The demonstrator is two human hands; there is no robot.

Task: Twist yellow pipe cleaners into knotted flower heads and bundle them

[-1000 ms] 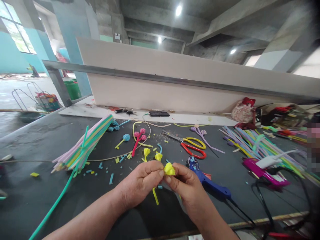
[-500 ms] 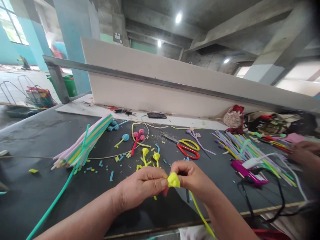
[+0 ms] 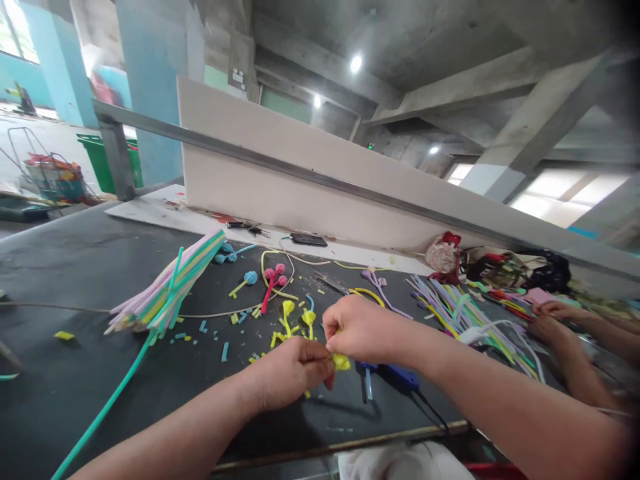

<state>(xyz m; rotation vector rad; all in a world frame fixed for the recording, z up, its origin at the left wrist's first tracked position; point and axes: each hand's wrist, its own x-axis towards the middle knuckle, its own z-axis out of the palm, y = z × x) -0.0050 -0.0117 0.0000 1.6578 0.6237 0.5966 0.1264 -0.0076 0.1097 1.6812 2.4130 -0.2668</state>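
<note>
finding: yellow piece (image 3: 342, 362) in hand, apparently being shaped.
left hand (image 3: 295, 368) and right hand (image 3: 357, 327) each show a pinching grip on it, about 4 o'clock from two yellow-headed stems (image 3: 309, 319) on the counter (image 3: 165, 380); next move seems to need steady left fingers.

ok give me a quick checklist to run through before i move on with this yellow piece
1. Yellow piece held: ok, at the left hand's fingertips.
2. Right hand grip: cannot tell, its curled fingers hide what they pinch.
3. Scissors fully in sight: not ok, the right hand and arm cover part of them.
4. Blue tool switched off: cannot tell.
5. Two stemmed yellow pieces in view on the table: ok, beyond the left hand.
6. Co-worker's hands clear: ok, well off to the right.
</note>
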